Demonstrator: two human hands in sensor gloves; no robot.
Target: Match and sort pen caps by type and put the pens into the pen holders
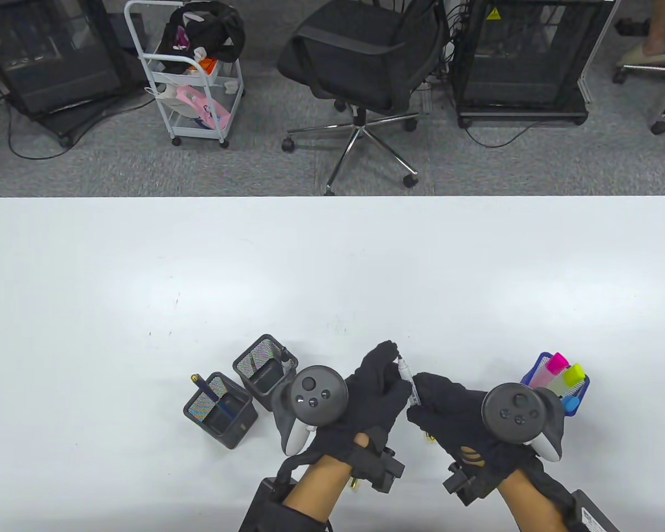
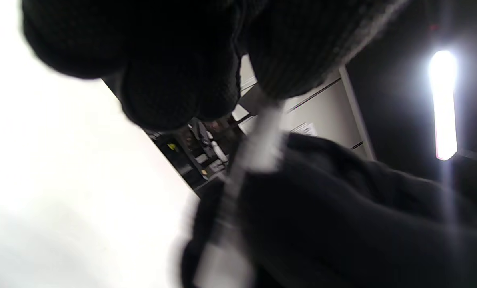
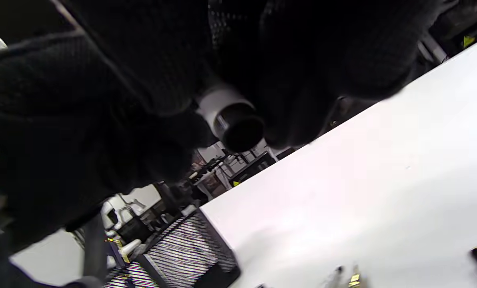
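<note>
1. A white marker (image 1: 407, 379) is held between both hands above the white table (image 1: 332, 266), near its front edge, tip pointing away from the person.
2. Right hand (image 1: 449, 407): fingers are curled round the marker's lower barrel; in the right wrist view the barrel's dark butt end (image 3: 240, 130) is seen poking out of the fist.
3. Left hand (image 1: 374, 388): fingertips (image 1: 387, 350) are pinched together at the marker's tip end. Whether a cap is held there cannot be told; the left wrist view is blurred.
4. Two black mesh pen holders are placed just left of the left hand, close beside each other: the nearer holder (image 1: 221, 410) contains a dark blue pen (image 1: 210, 390), the farther holder (image 1: 265, 364) has a dark pen (image 1: 283, 357) at its right corner.
5. A blue holder (image 1: 537, 372) is seen just right of the right hand's tracker, loaded with a pink-capped highlighter (image 1: 557, 363), a yellow-capped highlighter (image 1: 573, 376) and a blue-capped one (image 1: 571, 404).
</note>
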